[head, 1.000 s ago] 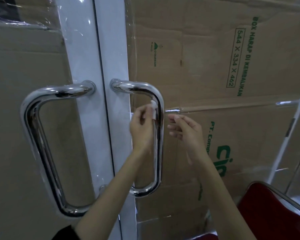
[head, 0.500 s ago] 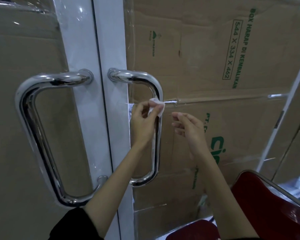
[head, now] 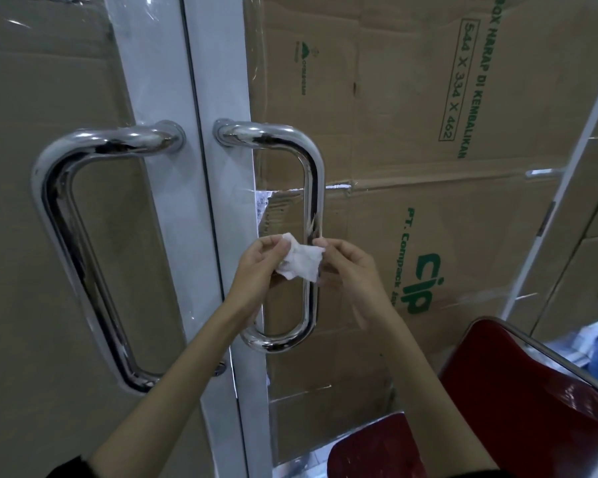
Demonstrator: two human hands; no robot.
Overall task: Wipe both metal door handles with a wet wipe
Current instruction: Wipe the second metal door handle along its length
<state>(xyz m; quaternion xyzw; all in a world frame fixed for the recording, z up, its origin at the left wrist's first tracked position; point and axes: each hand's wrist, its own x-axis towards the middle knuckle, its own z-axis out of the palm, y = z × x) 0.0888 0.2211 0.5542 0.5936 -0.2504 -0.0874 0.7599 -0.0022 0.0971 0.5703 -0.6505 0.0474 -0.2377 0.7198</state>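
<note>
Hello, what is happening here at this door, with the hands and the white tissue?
A person is cleaning the door handles. Both hands, the left hand and the right hand, hold a crumpled white wet wipe between them, just in front of the vertical bar of the right metal handle. The wipe is not pressed around the bar at this moment; it seems they are adjusting it. The left metal handle is untouched by either hand now.

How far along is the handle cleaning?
Nothing visibly marks either handle as finished. In hand: both the left hand and right hand pinch the wet wipe in front of the right handle. The left handle is untouched now.
</note>
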